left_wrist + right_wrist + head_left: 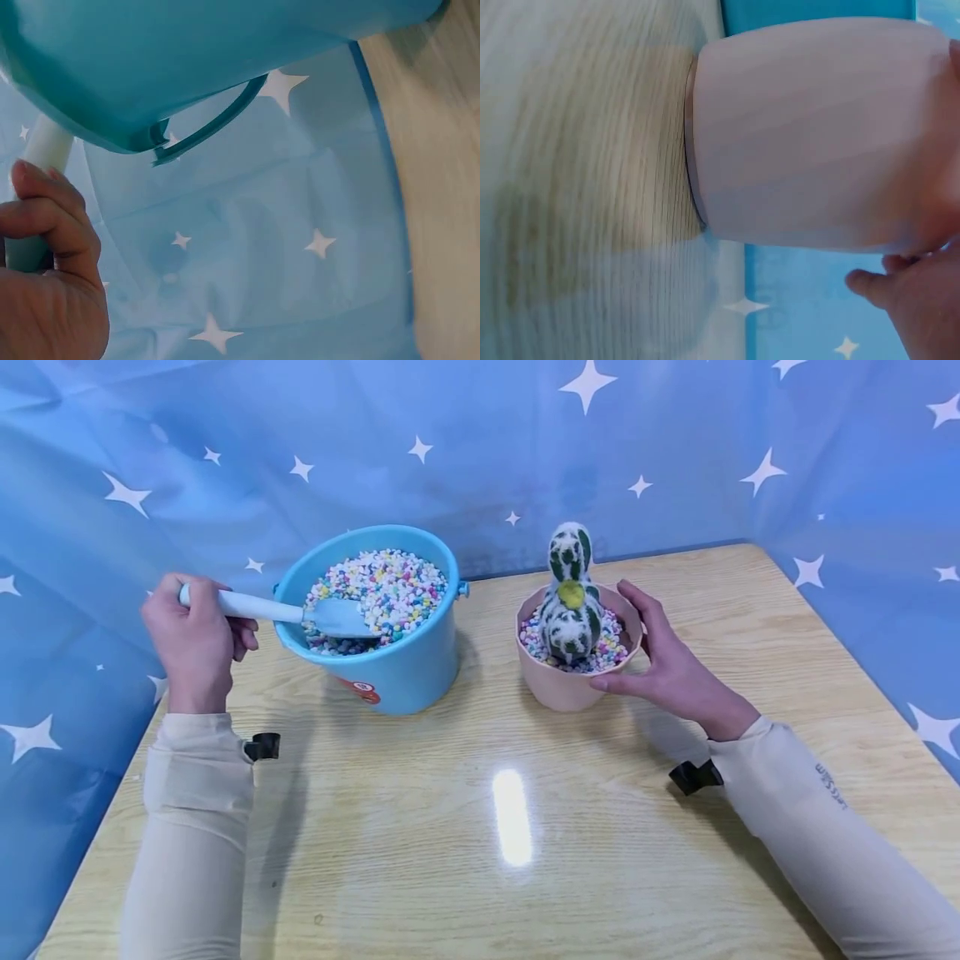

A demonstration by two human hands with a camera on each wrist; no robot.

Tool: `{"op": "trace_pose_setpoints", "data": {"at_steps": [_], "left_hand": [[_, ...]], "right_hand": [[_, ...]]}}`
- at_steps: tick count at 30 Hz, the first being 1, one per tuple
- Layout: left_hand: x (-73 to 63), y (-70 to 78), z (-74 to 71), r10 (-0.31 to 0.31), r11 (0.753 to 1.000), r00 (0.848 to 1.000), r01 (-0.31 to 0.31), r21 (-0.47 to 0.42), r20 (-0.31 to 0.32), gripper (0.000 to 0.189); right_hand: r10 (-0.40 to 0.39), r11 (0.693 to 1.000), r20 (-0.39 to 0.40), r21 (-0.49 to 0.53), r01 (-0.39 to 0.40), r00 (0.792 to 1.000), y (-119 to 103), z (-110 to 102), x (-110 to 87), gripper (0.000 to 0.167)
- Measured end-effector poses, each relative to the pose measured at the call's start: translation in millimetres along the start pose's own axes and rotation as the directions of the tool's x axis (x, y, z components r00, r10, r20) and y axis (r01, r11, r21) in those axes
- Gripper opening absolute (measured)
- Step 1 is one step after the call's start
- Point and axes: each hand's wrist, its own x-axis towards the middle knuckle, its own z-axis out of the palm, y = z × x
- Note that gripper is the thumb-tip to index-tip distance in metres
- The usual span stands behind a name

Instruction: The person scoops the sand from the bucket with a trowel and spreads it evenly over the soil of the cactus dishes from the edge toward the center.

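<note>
In the head view my left hand (193, 639) grips the handle of a pale blue toy shovel (341, 617). The shovel's blade lies over the bucket's near-left rim, on many small multicoloured pebbles (401, 578) inside the light blue bucket (408, 670). The left wrist view shows my curled fingers (64, 217) around the handle below the bucket's rim. My right hand (667, 664) holds the right side of a pink flowerpot (553, 683), thumb in front and fingers behind its rim. A fuzzy green-and-white cactus (570, 631) with a yellow flower stands upright among pebbles in the pot.
Both containers stand apart on a light wooden table (420, 827), the bucket left of the pot. A blue star-patterned cloth (480, 460) hangs behind and beside the table. The bucket's carrying handle (217, 129) hangs down at its back.
</note>
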Motion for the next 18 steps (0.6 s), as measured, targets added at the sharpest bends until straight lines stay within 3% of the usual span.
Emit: {"op": "trace_pose_setpoints", "data": {"at_steps": [6,9,13,15,18], "left_hand": [[-3.6,-10.9,2.6,-0.029,0.985,1.000,0.027,-0.170,-0.012,0.026],[-5.6,-14.2,2.5,-0.033,0.979,0.999,0.030,-0.203,-0.014,0.027],[-7.7,-17.0,1.4,-0.033,0.970,0.999,0.026,-0.242,-0.028,0.028],[-7.9,-17.9,1.2,-0.032,0.963,0.999,0.023,-0.267,-0.031,0.029],[-8.0,-18.8,1.0,-0.030,0.955,0.999,0.018,-0.298,-0.036,0.031]], "right_hand": [[0.004,1.000,-0.024,0.030,-0.004,1.000,3,3,-0.9,0.105],[-0.008,1.000,-0.072,0.015,0.009,0.997,3,8,-1.8,0.104],[-0.032,0.996,-0.135,-0.087,0.020,0.990,1,13,-1.6,0.104],[-0.038,0.992,-0.142,-0.128,0.020,0.989,0,12,-1.8,0.107],[-0.020,0.994,-0.115,-0.106,0.008,0.993,-1,10,-2.3,0.111]]}}
